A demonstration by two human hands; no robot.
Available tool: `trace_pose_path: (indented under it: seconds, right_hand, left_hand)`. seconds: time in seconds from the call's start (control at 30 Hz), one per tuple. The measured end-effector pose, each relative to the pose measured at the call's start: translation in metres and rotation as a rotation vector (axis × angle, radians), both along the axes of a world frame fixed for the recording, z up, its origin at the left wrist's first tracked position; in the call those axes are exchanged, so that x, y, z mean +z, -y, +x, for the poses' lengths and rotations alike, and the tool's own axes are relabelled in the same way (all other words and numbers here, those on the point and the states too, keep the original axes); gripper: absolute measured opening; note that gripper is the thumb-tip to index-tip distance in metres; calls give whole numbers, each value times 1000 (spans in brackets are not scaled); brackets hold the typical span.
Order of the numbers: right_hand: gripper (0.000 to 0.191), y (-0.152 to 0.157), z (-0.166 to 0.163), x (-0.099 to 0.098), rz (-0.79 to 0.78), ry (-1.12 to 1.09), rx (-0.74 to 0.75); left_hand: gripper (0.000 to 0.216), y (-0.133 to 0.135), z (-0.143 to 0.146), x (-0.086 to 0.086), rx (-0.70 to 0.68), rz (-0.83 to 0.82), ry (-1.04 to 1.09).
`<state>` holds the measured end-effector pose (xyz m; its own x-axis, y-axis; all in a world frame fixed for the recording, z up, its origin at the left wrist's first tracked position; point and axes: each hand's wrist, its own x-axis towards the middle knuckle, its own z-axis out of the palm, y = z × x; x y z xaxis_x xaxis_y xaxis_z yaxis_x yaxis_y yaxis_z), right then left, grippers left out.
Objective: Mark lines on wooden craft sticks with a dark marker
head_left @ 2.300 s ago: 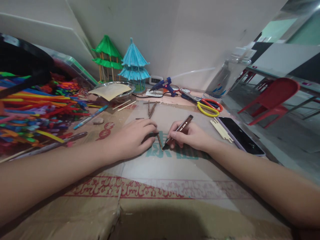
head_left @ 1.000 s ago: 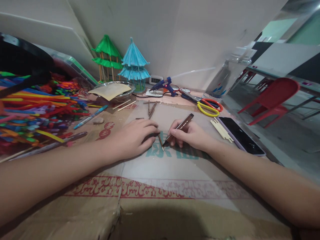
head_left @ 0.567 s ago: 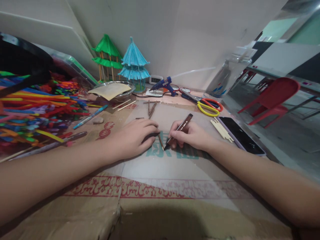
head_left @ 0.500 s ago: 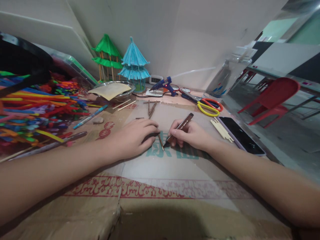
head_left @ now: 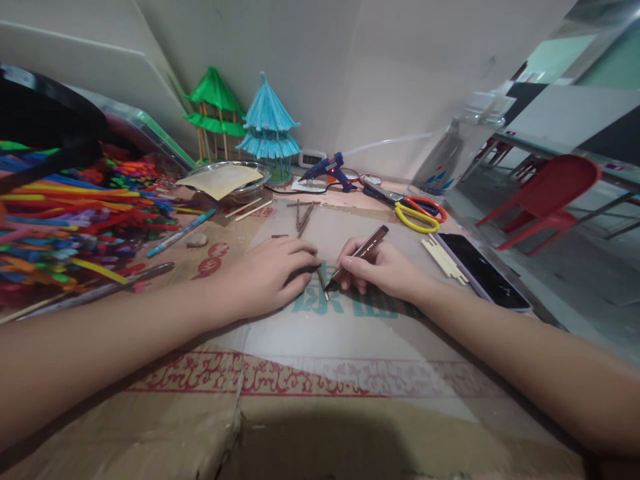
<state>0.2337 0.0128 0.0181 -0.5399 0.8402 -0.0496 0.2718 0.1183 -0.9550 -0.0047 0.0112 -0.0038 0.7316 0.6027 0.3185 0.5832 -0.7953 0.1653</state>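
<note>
My right hand (head_left: 367, 265) is closed around a dark brown marker (head_left: 369, 243) with a black tip. The tip touches a thin wooden stick (head_left: 322, 280) near its lower end, which is pale while the rest is brown. My left hand (head_left: 273, 275) rests on the sheet, fingers curled over the stick's upper part, so that part is hidden. Just beyond my hands lie several brown sticks (head_left: 304, 219). To the right of my right hand is a bundle of pale, uncoloured sticks (head_left: 445, 260).
Colourful pipe cleaners (head_left: 60, 227) heap at left. Behind stand a green model pavilion (head_left: 214, 100), a blue one (head_left: 270, 120), a glass bowl (head_left: 250, 192) and a glue gun (head_left: 330, 172). Scissors (head_left: 415, 213), a phone (head_left: 485, 270) and a clear plastic container (head_left: 447, 153) are at right.
The marker tip has shifted slightly left, from beside the stick onto its lower end. My left hand stays in place.
</note>
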Motion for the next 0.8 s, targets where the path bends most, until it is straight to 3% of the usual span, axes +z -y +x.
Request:
trace_pose_path:
  seconds: [0.23,0.43,0.8]
  right_hand:
    - [31,1,1,3,-31,7,72]
    - [28,0,1,0,4,9,4]
    - [29,1,0,3,-27,-1,25]
  left_hand:
    - [34,0,0,0,2,-9,8]
    - [34,0,1,1,4,-6,-7]
    - [34,1,1,2,5,-5,-3]
